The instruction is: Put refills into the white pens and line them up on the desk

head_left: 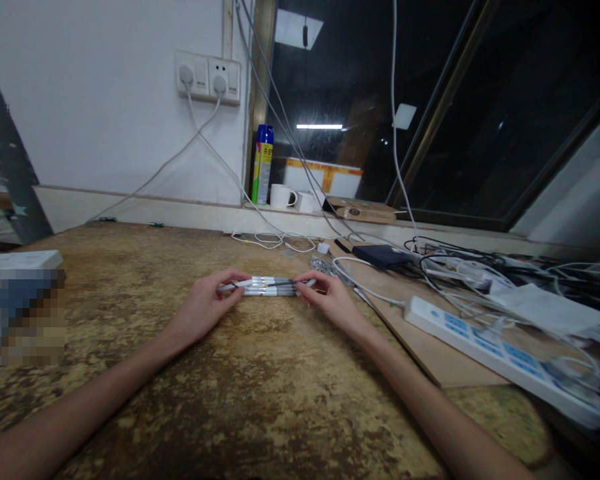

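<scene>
A pale wall (110,120) stands behind a worn wooden counter (260,393), its top scuffed in patches of tan and dark brown. Take the bundle of pens (271,287) near the middle of the counter as the centre of the dial. Out at nine, by the left edge, lies a white block (20,259); at eleven, a socket plate (207,79) on the wall has two plugs in it. The left hand (213,293), at nine o'clock and close in, has thumb and fingers clamped on that end of the bundle. The pens lie side by side, long axis running straight across from nine to three, white lengths toward nine and grey toward three. The fingers cover much of the ends, so I can't tell which way the tips point. At twelve, on the ledge, a spray can (263,165) stands upright just beside a white mug (283,196). At three, the right hand (327,293) pinches the grey end between thumb and fingers. A crumpled clear packet (323,266) rests just past it, toward two. A black box (381,255) sits farther out between two and three, near tangled cables, and a white power strip (505,362) slants away between three and four.
</scene>
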The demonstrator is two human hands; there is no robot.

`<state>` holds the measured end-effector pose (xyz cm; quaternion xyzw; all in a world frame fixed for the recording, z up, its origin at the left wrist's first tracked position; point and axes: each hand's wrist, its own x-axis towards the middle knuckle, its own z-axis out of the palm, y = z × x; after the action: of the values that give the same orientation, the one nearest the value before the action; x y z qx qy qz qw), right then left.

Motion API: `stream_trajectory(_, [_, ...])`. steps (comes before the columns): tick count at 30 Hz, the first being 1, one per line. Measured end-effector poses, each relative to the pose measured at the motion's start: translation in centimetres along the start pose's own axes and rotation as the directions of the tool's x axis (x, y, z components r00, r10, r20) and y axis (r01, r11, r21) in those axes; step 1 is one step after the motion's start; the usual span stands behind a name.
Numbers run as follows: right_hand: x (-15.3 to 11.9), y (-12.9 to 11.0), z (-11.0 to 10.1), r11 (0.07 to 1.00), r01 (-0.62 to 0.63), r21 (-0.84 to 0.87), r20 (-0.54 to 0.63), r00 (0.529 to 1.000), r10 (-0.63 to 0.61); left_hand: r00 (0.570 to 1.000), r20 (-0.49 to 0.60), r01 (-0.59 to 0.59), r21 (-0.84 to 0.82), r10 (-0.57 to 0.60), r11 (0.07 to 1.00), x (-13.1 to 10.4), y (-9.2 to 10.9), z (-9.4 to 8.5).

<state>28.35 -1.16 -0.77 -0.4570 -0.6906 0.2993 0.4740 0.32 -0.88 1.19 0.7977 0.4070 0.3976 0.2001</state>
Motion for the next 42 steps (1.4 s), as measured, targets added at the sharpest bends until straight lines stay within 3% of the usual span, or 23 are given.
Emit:
stream_trajectory(32, [0.1,-0.31,-0.19,0.996,-0.001,0.092,0.056,0.998,-0.004,1.0,0.014,-0.003,-0.008,0.003,1.0,-0.09,-0.24,0.08])
stream_trajectory(42, [0.07,-0.32,-0.02,0.987,-0.067,0.143,0.023,0.998,0.064,0.999,-0.006,-0.043,0.019,0.043,0.999,0.03,-0.22,0.16])
